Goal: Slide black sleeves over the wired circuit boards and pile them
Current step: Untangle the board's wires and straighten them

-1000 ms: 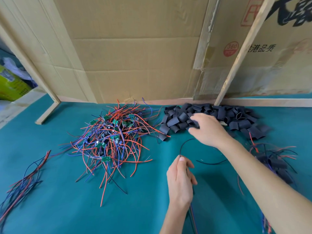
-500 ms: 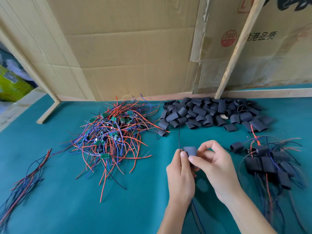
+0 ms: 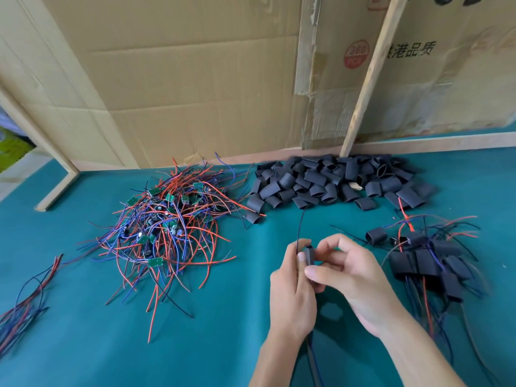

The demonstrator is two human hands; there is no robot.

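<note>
Teal table mat [image 3: 83, 344] fills the lower frame; cardboard wall [image 3: 195, 79] behind it at 12 o'clock, top cut off, with a wooden strut [image 3: 371, 71] leaning across it. Tangle of unsleeved wired boards [image 3: 167, 227] sits at 10 o'clock from the hands – red, blue, black leads, small green boards poking out, count impossible to make out. Heap of loose black sleeves [image 3: 332, 182] at 12 to 1 o'clock, against the wall base. Finished pile of sleeved boards [image 3: 427, 261] at 3 o'clock, right side blurred, leads running off frame. Loose wire bundle [image 3: 25, 305] at 8 o'clock, cut by the left edge.

Hands together at centre-bottom. Left hand [image 3: 291, 291] is curled around the leads of one board; black wire [image 3: 300, 227] rises from the grip. Board itself is hidden – can't see it. Right hand [image 3: 351, 272] pinches a single black sleeve [image 3: 309, 255] between thumb and fingers, right at the left thumb tip. Whether the sleeve is already over the board: can't tell.
</note>
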